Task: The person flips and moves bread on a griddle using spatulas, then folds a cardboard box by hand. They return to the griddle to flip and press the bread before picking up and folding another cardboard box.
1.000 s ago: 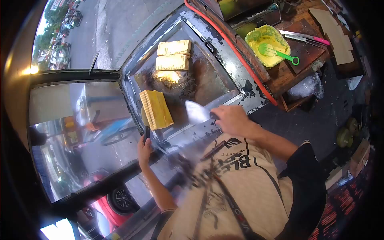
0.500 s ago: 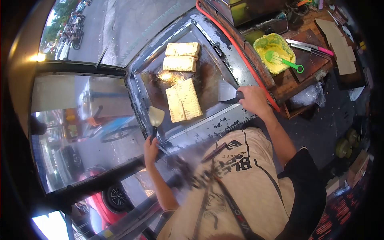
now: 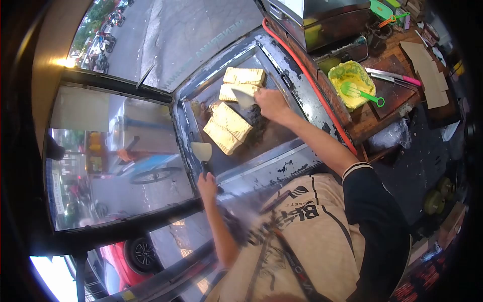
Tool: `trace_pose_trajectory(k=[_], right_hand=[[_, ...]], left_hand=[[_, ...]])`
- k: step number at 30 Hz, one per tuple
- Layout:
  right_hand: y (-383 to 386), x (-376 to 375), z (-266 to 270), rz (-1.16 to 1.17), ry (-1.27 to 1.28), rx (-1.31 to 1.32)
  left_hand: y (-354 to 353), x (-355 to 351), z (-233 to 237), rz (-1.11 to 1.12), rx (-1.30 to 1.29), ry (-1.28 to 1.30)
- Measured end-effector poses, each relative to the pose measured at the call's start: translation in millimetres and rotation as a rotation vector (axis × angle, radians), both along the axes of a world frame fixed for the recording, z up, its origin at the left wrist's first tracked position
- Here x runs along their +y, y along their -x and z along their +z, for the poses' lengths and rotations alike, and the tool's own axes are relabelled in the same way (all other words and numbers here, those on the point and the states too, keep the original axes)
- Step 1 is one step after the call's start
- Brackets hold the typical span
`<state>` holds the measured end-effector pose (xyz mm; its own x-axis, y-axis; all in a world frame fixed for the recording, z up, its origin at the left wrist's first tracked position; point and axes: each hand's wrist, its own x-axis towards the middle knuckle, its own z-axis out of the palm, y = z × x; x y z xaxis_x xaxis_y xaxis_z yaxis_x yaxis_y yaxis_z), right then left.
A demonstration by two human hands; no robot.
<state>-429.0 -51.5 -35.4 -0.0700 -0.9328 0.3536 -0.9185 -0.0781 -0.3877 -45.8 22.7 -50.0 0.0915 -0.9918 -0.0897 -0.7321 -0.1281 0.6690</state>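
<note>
L hand clenched on spatula, nr edge of griddle, R hand gripping 2nd spatula, blade at pastry

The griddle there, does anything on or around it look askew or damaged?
Yes: the nearer pastries slant diagonally, out of line with the farther pastries. The metal frame around them shows dark patches, as if its coating had chipped.

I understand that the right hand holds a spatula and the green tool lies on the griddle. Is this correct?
The green tool rests in the tub, not on the griddle, as the head view shows. The right hand does hold a spatula.
</note>
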Motion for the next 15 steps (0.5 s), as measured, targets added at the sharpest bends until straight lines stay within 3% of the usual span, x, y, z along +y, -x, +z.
trace_pose_trajectory(k=[3, 4, 6, 7, 8, 10, 11, 13, 15], right_hand=[[42, -17, 15, -0.167, 0.045, 0.017], [54, -29, 12, -0.196, 0.088, 0.046], [75, -59, -1, -0.254, 0.183, 0.100], [81, -70, -7, -0.237, 0.189, 0.146], [87, -80, -12, -0.223, 0.198, 0.192], [91, -92, -24, -0.169, 0.186, 0.292], [90, -90, -24, -0.081, 0.199, 0.300], [80, -71, -24, 0.092, 0.211, 0.318], [69, -47, -26, 0.098, 0.173, 0.272]], left_hand=[[44, 6, 45, 0.081, 0.264, -0.074], [57, 0, 40, 0.041, 0.318, -0.020], [103, -13, 54, 0.120, 0.536, -0.154], [112, -27, 46, 0.037, 0.575, -0.227], [125, -40, 28, -0.050, 0.387, -0.157], [148, -70, 1, 0.037, 0.640, -0.325], [156, -84, -10, 0.055, 0.618, -0.386], [161, -102, -33, 0.067, 0.524, -0.314], [150, -124, -56, 0.034, 0.329, -0.196]])
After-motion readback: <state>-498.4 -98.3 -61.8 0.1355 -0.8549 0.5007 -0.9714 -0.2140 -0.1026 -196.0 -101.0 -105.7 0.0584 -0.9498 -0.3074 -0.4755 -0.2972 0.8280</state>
